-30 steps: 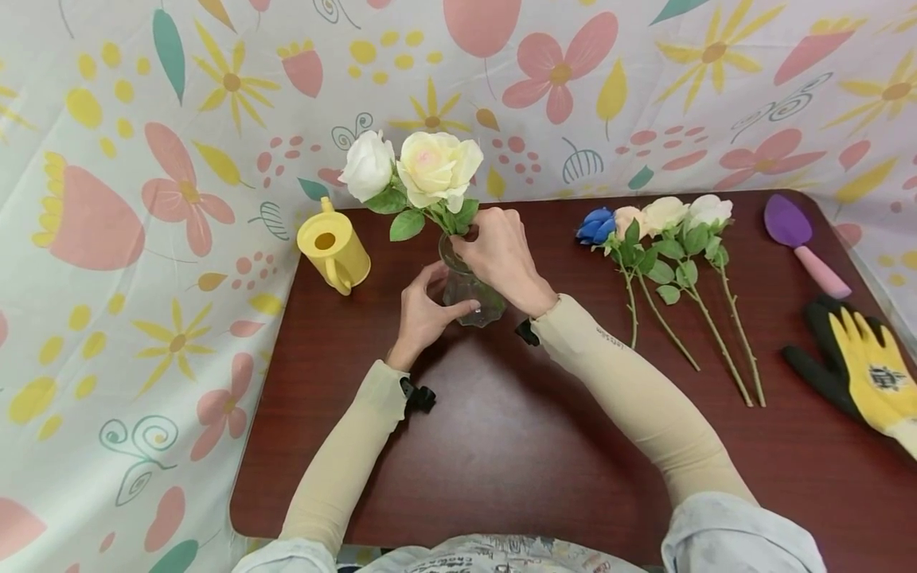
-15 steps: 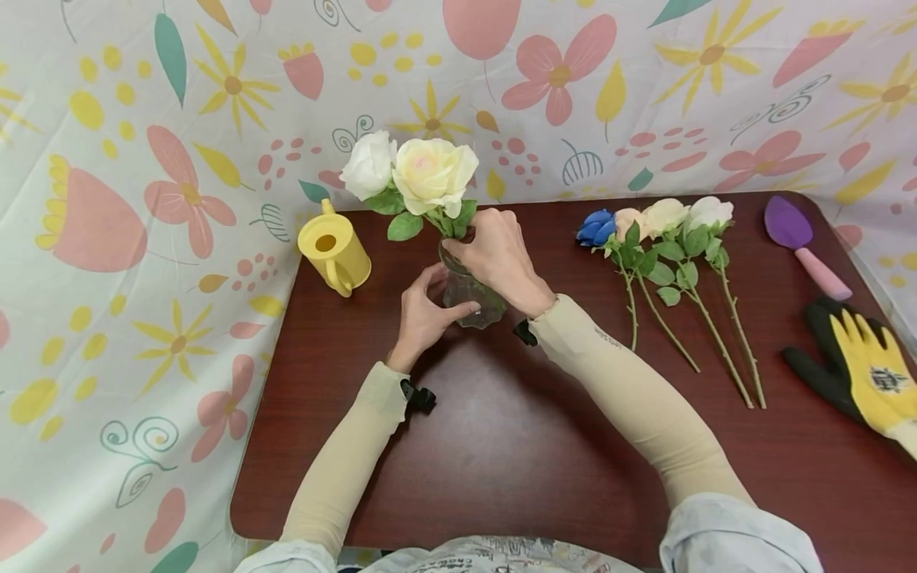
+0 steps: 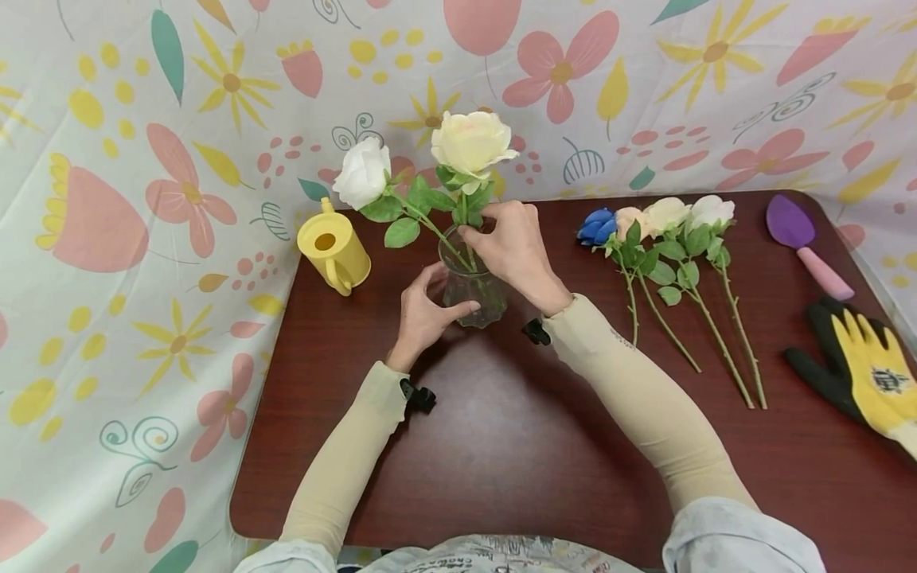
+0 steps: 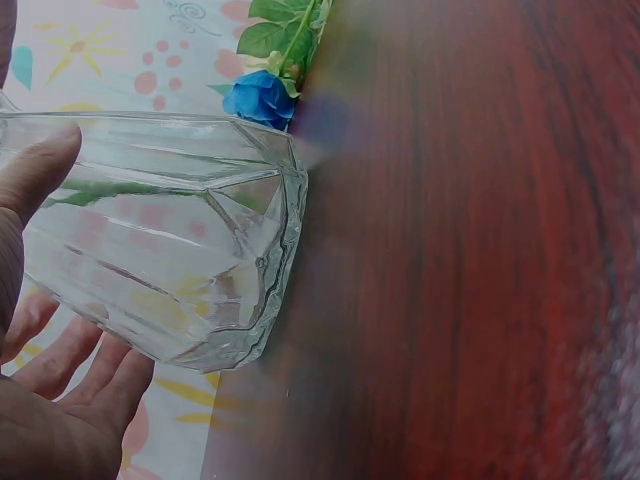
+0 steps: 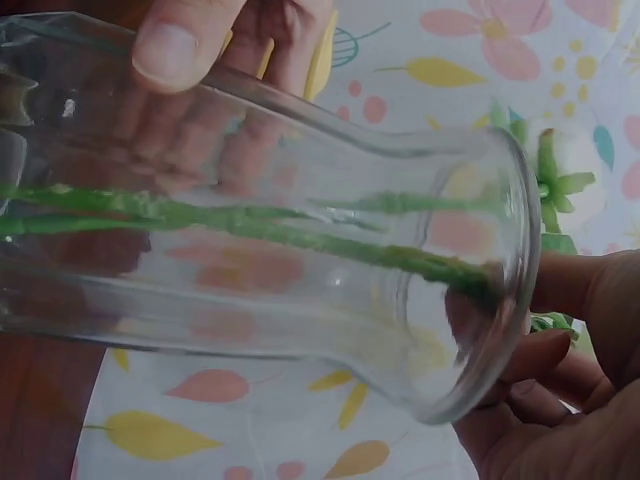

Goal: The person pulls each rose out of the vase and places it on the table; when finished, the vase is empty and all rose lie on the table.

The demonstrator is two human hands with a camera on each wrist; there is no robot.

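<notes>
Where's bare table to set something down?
Biggest: front middle, between left sleeve and right sleeve, short of the vase. Smaller: between watering can and left grip; between right grip and blue flower. Crowded: back right, with loose flowers and trowel, then glove; also around the vase mouth, with cream rose and white rose.

The glass vase [image 3: 493, 306] is clear, with green stems [image 5: 400, 262] under a pale yellow rose [image 3: 473, 143] and a white rose [image 3: 362, 173]. Against the reddish-brown, wood-grained table [image 3: 501, 446] show a yellow watering can [image 3: 349, 253], a blue rose [image 3: 596, 228], a peach rose [image 3: 630, 221], a cream rose [image 3: 666, 215], a second white rose [image 3: 712, 212], a pink-handled purple trowel [image 3: 790, 223] and a yellow-and-black glove [image 3: 874, 370]. The white backdrop [image 3: 630, 48] has a pink, yellow and teal floral pattern; the arm sleeves [image 3: 637, 390] are beige.
</notes>
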